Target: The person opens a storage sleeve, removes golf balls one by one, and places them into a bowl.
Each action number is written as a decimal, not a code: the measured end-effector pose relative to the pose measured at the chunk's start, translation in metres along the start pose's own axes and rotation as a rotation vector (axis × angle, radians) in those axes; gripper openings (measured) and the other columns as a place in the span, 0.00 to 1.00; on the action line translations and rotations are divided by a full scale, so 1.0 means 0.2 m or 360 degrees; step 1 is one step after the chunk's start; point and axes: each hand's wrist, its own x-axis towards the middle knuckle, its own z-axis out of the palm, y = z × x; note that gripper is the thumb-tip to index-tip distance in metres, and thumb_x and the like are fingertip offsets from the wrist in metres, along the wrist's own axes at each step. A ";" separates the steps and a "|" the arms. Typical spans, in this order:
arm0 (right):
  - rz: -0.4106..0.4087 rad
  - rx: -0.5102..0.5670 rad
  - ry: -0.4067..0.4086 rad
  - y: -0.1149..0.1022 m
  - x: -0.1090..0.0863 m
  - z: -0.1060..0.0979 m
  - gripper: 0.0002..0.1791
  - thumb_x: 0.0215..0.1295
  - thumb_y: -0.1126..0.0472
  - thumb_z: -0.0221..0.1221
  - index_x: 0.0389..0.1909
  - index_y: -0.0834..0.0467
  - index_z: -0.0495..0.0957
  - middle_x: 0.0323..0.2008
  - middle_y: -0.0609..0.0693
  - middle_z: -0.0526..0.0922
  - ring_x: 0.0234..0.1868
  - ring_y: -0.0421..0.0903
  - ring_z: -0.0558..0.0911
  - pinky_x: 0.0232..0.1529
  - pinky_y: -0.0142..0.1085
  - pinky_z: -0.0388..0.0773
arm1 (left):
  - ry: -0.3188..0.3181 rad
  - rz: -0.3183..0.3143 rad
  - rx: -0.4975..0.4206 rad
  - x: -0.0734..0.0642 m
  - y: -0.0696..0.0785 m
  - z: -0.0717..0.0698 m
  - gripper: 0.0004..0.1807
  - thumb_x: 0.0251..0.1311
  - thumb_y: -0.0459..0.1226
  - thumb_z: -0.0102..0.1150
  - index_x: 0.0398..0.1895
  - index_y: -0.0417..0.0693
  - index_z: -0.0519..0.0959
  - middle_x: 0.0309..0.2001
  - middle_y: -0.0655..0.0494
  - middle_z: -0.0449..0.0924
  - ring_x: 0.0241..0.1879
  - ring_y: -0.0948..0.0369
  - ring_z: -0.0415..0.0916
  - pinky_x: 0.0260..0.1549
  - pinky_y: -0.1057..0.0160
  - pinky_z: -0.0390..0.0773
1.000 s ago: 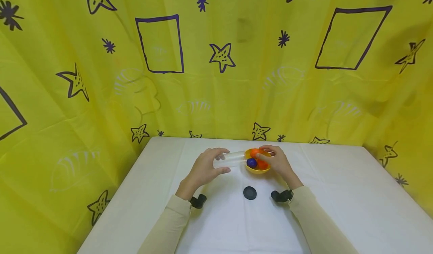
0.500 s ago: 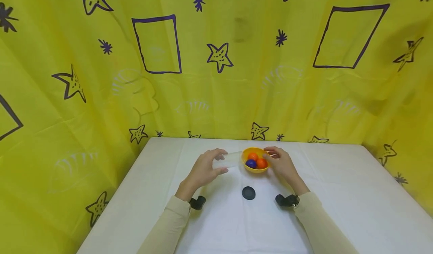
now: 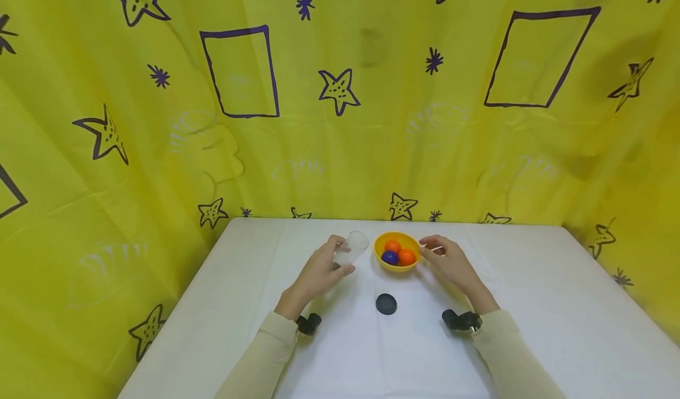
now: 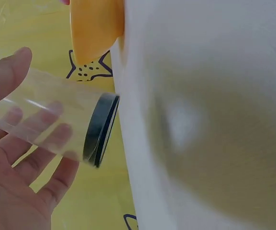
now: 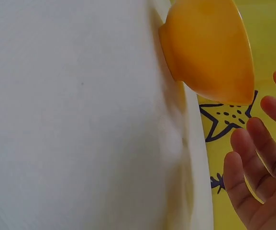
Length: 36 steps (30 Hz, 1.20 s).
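My left hand [image 3: 317, 272] holds a clear plastic tube-shaped container [image 3: 357, 242], thumb on one side and fingers on the other. In the left wrist view the clear container [image 4: 47, 108] ends in a black cap or base [image 4: 101, 129], held off the table. Right of it stands a yellow bowl [image 3: 398, 268] with two orange balls [image 3: 406, 257] and a blue ball [image 3: 390, 258] in it. My right hand [image 3: 451, 263] is beside the bowl's right rim, fingers relaxed and holding nothing. In the right wrist view its fingers [image 5: 243, 177] are apart from the bowl [image 5: 207, 50].
A black round disc, like a lid [image 3: 386, 304], lies on the white-covered table [image 3: 425, 363] in front of the bowl. A yellow curtain [image 3: 297, 139] with drawn stars hangs behind the table and along its sides. Each wrist carries a small black camera [image 3: 461, 320].
My right hand has drawn back from over the balls to the bowl's right side. The container has swung away from the bowl and tipped more upright in my left hand.
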 end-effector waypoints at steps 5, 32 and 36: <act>-0.0095 -0.0101 -0.0019 0.01 -0.01 -0.05 0.22 0.76 0.51 0.57 0.62 0.60 0.77 0.54 0.61 0.81 0.52 0.56 0.78 0.45 0.37 0.74 | 0.0014 -0.0028 -0.0040 0.00 -0.03 0.01 0.26 0.67 0.40 0.66 0.62 0.50 0.65 0.65 0.41 0.76 0.62 0.43 0.76 0.62 0.42 0.75; -0.0134 -0.0218 -0.0033 0.05 -0.05 -0.23 0.23 0.75 0.53 0.59 0.62 0.63 0.75 0.55 0.62 0.80 0.53 0.58 0.79 0.46 0.40 0.80 | -0.0263 -0.0298 -0.0044 -0.01 -0.13 -0.04 0.34 0.67 0.43 0.66 0.69 0.37 0.65 0.64 0.35 0.76 0.62 0.42 0.77 0.60 0.42 0.76; -0.0210 -0.0335 0.0023 0.08 -0.04 -0.24 0.21 0.74 0.56 0.60 0.60 0.64 0.76 0.52 0.63 0.81 0.52 0.61 0.79 0.50 0.51 0.80 | -0.0408 -0.0258 0.0088 -0.02 -0.14 -0.11 0.32 0.67 0.42 0.64 0.69 0.37 0.67 0.64 0.34 0.76 0.62 0.41 0.77 0.62 0.41 0.74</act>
